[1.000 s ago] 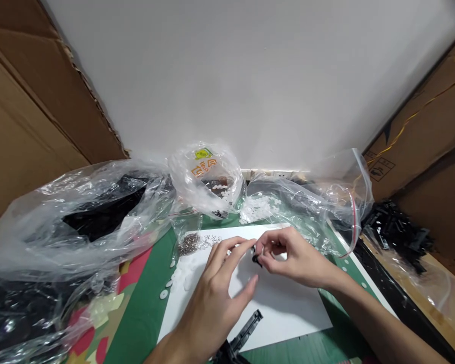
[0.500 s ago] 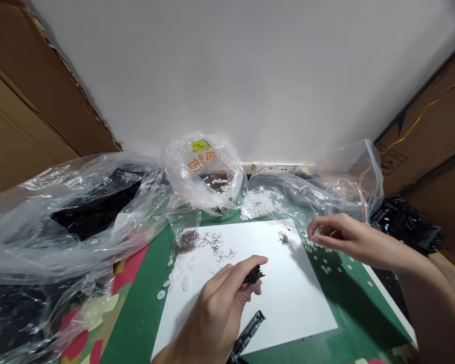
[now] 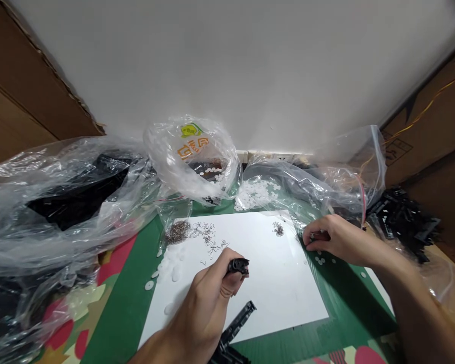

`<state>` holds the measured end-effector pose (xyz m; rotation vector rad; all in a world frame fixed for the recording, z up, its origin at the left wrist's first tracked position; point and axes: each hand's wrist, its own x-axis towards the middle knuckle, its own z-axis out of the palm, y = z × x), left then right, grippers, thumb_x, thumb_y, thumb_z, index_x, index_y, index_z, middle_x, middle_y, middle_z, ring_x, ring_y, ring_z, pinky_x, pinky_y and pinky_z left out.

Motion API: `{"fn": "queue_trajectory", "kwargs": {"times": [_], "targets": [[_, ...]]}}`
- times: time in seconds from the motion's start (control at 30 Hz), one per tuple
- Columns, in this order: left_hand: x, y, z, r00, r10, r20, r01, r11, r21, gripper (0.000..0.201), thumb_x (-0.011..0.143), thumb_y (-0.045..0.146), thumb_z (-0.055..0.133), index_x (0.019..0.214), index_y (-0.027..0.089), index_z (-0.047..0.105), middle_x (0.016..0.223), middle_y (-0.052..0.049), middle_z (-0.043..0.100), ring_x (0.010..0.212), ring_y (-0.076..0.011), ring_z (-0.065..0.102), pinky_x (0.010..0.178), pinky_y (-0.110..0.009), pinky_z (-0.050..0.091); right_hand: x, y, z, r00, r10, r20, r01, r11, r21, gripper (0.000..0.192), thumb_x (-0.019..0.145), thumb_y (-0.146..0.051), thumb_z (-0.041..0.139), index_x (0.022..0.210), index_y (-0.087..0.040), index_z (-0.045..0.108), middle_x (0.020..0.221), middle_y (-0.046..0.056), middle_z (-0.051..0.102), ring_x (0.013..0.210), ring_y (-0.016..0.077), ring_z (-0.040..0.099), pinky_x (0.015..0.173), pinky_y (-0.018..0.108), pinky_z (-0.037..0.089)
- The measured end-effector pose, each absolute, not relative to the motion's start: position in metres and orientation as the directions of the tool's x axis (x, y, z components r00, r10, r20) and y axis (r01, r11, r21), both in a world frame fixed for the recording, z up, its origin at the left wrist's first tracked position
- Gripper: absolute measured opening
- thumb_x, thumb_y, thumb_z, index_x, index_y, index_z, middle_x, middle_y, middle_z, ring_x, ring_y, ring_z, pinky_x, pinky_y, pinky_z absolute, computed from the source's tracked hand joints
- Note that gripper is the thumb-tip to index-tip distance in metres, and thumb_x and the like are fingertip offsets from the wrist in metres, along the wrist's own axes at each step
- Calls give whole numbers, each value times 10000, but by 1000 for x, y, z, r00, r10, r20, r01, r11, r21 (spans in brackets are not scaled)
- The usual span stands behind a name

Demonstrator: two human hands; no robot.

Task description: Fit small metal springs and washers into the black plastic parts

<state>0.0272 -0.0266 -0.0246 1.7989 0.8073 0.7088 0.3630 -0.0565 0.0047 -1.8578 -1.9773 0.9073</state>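
Note:
My left hand [image 3: 212, 288] is closed around a small black plastic part [image 3: 238, 266], holding it above the white sheet [image 3: 276, 283]. Below that hand, more black plastic parts [image 3: 237, 323] lie at the sheet's near edge. My right hand [image 3: 337, 240] is down at the green mat [image 3: 349, 298], right of the sheet, with thumb and fingertips pinched together among small white discs [image 3: 320, 261]. Whatever lies between those fingertips is too small to make out. A little pile of thin metal pieces [image 3: 278, 229] rests on the sheet, left of my right hand.
Bent wire pieces [image 3: 205, 233] and larger white discs [image 3: 169, 268] lie at the sheet's left. Behind stand a clear plastic bag [image 3: 167, 162] and a heap of white pieces [image 3: 256, 194]. Black parts [image 3: 405, 220] are piled far right. Plastic-wrapped bundles [image 3: 72, 197] fill the left.
My right hand has lowered onto the white discs, and its fingers have drawn closer together. The black part in my left hand has turned and shifted left. The view has tilted slightly.

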Motion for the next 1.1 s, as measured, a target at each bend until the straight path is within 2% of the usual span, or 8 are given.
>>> {"fn": "queue_trajectory", "kwargs": {"times": [0.17,0.3,0.4,0.53,0.77,0.87,1.0,1.1], "targets": [[29,-27,-28,659,745,103,203,-308,929,384,1161,461,308,928,250,529,782,-6,549,686,-171,519,638,-290,438,347,-59,14,-200,960,-197,734,14,-679,147,983,-267,689,871,-205,763,665,-40,540,582,118,440,545,256,346],[30,-27,-25,682,723,108,211,-337,918,346,1166,424,323,974,247,550,827,-7,561,726,-170,527,664,-287,432,313,-63,25,-245,969,6,453,120,-884,208,977,-365,769,849,-202,784,697,-33,507,615,116,403,561,271,346],[31,-27,-22,714,691,109,192,-344,919,317,1166,398,360,982,243,568,899,-16,605,800,-169,559,693,-276,433,285,-67,26,-167,974,151,246,189,-951,139,927,-330,837,854,-212,818,677,-42,485,611,114,425,562,274,356],[32,-28,-21,741,665,96,175,-329,928,285,1165,369,391,994,237,576,950,-13,626,861,-167,571,728,-268,426,262,-69,18,-136,967,216,177,238,-955,68,922,-283,846,905,-217,842,676,-40,491,614,115,444,565,275,359],[34,-31,-19,752,657,48,162,-255,953,313,1156,418,431,940,222,546,906,12,595,814,-149,525,721,-266,386,261,-68,8,-126,939,320,207,340,-917,33,933,-237,842,923,-206,848,668,-47,485,602,100,434,565,268,340],[34,-31,-19,753,657,20,173,-227,958,360,1150,466,424,909,218,522,882,13,561,780,-149,490,695,-276,369,261,-68,7,-136,927,350,211,372,-904,29,935,-222,839,919,-202,852,676,-36,539,606,100,467,558,261,353],[35,-33,-16,768,636,-72,172,-98,980,418,1146,532,378,902,217,506,806,30,475,707,-145,419,649,-287,343,262,-67,1,-164,888,430,215,458,-863,76,963,-174,798,994,-190,866,733,6,658,628,108,558,556,249,401],[36,-35,-12,758,642,-118,148,8,989,455,1140,574,356,883,219,477,786,39,436,691,-141,389,642,-288,334,261,-68,-3,-190,846,499,240,532,-812,169,977,-123,761,1104,-186,854,748,9,663,626,109,572,546,239,412]]}}
